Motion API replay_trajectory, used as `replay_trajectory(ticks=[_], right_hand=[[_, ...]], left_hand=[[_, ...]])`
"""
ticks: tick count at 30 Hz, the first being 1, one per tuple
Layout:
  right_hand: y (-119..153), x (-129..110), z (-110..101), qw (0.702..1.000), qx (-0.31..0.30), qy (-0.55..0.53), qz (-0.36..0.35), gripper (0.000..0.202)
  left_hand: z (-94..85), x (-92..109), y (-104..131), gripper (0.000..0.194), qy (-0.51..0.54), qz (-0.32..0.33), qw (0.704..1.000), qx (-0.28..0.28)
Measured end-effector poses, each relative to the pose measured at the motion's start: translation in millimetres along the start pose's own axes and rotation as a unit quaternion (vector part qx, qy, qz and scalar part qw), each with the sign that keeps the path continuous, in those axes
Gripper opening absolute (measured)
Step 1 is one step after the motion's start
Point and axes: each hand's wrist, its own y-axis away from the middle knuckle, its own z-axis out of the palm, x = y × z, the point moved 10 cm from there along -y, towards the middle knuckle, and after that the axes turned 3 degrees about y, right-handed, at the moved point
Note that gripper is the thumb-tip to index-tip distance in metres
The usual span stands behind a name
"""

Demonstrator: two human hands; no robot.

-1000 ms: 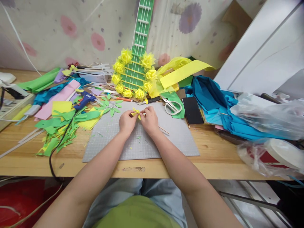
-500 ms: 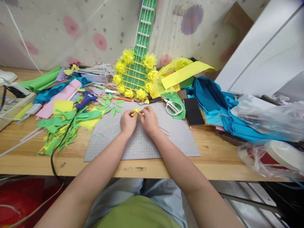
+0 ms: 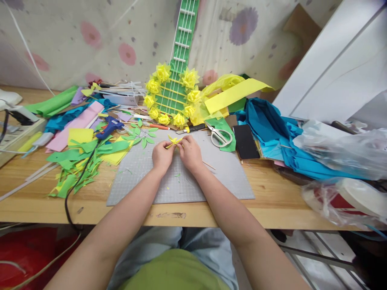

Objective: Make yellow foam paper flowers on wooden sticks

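Between my fingertips, above the grey cutting mat [image 3: 181, 189], is a small yellow paper flower [image 3: 174, 141]. My left hand [image 3: 162, 156] pinches it from the left, and my right hand [image 3: 190, 153] grips its other side. The fingers partly hide it. A thin wooden stick [image 3: 209, 165] shows beside my right hand; whether it joins the flower I cannot tell. Behind my hands leans a green guitar shape [image 3: 172, 100] with white strings, ringed by yellow paper flowers [image 3: 163, 73]. Green paper leaves on stems [image 3: 143, 135] lie left of my left hand.
White-handled scissors [image 3: 221, 138] rest on green paper beside a black phone [image 3: 246, 141]. A utility knife [image 3: 193, 128] lies behind my hands. To the left are a blue glue gun [image 3: 109, 127], its black cord and green scraps [image 3: 72, 161]. Blue paper [image 3: 269, 121] and plastic bags fill the right.
The yellow flower has turned slightly between my fingers, and its petals look more spread. Both hands stay in nearly the same place.
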Motion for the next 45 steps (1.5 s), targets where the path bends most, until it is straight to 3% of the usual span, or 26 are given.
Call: replay_trajectory(ticks=[9, 22, 32, 45], right_hand=[[0, 5, 4, 1.000, -0.018, -0.006, 0.013, 0.025], [1, 7, 2, 0.999, -0.009, -0.040, 0.013, 0.023], [3, -5, 0, 0.999, -0.018, -0.004, -0.038, 0.017], [3, -10, -1, 0.998, -0.013, -0.003, -0.063, 0.016]], left_hand=[[0.8, -5, 0, 0.024, 0.012, -0.019, 1.000, -0.011], [12.4, -26, -8, 0.023, 0.117, -0.045, 0.992, -0.028], [7.6, -15, -3, 0.019, 0.081, -0.020, 0.996, -0.020], [10.0, -20, -6, 0.019, 0.226, -0.091, 0.970, -0.019]])
